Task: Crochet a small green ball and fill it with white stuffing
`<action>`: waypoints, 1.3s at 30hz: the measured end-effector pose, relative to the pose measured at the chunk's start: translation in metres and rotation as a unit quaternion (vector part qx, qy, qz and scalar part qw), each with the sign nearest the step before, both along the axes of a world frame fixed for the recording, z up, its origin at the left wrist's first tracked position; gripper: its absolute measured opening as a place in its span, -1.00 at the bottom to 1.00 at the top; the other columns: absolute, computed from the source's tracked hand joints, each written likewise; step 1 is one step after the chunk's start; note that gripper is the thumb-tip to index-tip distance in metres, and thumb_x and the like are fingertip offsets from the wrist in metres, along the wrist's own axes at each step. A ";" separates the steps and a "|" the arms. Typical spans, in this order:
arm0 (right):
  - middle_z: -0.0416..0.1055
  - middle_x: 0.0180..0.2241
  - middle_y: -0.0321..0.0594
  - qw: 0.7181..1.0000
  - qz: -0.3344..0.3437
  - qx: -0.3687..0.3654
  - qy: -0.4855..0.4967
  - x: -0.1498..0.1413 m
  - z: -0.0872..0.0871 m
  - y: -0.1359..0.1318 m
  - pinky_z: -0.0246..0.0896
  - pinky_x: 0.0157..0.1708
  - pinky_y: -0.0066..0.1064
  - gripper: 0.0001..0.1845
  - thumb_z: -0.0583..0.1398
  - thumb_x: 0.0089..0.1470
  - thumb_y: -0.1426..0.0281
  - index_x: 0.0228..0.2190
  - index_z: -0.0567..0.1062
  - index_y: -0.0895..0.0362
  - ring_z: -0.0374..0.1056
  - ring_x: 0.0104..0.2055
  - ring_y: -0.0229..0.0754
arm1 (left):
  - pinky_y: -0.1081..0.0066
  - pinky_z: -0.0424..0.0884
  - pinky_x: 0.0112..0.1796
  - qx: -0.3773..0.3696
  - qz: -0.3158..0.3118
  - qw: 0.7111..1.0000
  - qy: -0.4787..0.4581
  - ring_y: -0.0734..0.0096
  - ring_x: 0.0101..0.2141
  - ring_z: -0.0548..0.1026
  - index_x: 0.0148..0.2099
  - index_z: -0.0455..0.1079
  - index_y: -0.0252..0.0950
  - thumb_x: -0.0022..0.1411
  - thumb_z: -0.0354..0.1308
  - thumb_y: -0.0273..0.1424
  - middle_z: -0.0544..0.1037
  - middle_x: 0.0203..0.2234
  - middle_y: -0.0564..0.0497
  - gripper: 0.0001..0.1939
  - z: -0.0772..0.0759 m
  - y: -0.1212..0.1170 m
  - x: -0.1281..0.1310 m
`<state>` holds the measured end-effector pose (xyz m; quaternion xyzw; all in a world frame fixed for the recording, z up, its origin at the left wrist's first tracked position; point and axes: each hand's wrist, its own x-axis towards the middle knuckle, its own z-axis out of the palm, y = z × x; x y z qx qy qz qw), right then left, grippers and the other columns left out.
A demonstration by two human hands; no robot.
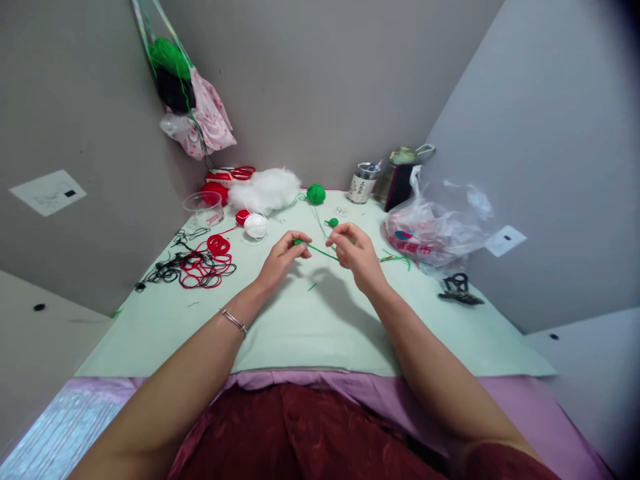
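Observation:
Over the middle of the table, my left hand (281, 259) is closed, thumb and forefinger pinching a small green yarn piece (298, 242). From it a green yarn strand (320, 251) runs across to my right hand (354, 252), whose fingers are pinched together on the strand. Whether the right hand also holds a tool is hidden. Just beyond my hands lies a small green yarn bundle (332, 223), and farther back a green yarn ball (316, 194) with a thin thread leading toward me. A short green snippet (313, 287) rests on the table below my hands.
Tangled black cord (167, 268) and red cord (210, 263) lie left. Behind are white stuffing (267, 190), a white yarn ball (256, 226), a clear cup (205, 210) and red scissors (243, 173). To the right stand a can (363, 183), a plastic bag (430, 227) and a black claw clip (461, 289).

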<state>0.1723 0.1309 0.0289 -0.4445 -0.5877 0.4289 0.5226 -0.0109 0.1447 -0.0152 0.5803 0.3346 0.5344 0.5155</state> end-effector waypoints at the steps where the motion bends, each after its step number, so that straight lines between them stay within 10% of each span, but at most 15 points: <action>1: 0.46 -0.35 -0.33 1.000 0.002 0.003 -0.030 0.000 -0.001 0.000 -0.07 -0.53 -0.44 -0.82 0.22 0.13 0.23 -0.34 0.39 0.08 0.05 -0.57 -0.37 | 0.35 0.43 -0.11 0.002 0.003 1.000 -0.003 0.37 -0.25 0.54 -0.10 0.45 -0.24 0.31 0.17 -0.34 0.56 -0.27 0.02 -0.85 0.000 0.000 0.000; 12: 0.26 -0.57 -0.38 0.971 0.036 0.014 -0.236 -0.019 -0.010 -0.011 -0.09 -0.40 -0.38 -0.79 0.15 0.15 0.31 -0.47 0.48 0.11 0.10 -0.47 -0.25 | 0.43 0.42 -0.35 0.021 0.039 0.999 0.019 0.48 -0.48 0.47 -0.17 0.38 -0.26 0.17 0.21 -0.44 0.52 -0.42 0.10 -0.85 -0.011 0.008 0.004; 29: 0.29 -0.59 -0.36 0.985 0.011 0.002 -0.170 -0.024 -0.011 -0.013 0.00 -0.44 -0.40 -0.75 0.11 0.08 0.28 -0.49 0.49 0.14 0.11 -0.50 -0.26 | 0.38 0.44 -0.28 -0.019 -0.046 0.996 0.080 0.38 -0.42 0.53 -0.20 0.54 -0.28 0.14 0.22 -0.36 0.57 -0.48 0.06 -0.82 -0.002 0.011 -0.004; 39: 0.24 -0.56 -0.37 0.975 0.010 0.042 -0.218 -0.040 -0.012 -0.033 -0.07 -0.40 -0.36 -0.80 0.09 0.15 0.29 -0.48 0.38 0.07 0.09 -0.50 -0.23 | 0.36 0.42 -0.17 0.048 0.069 0.995 0.060 0.34 -0.28 0.51 -0.18 0.46 -0.25 0.14 0.11 -0.54 0.57 -0.32 0.04 -0.80 -0.007 0.004 0.006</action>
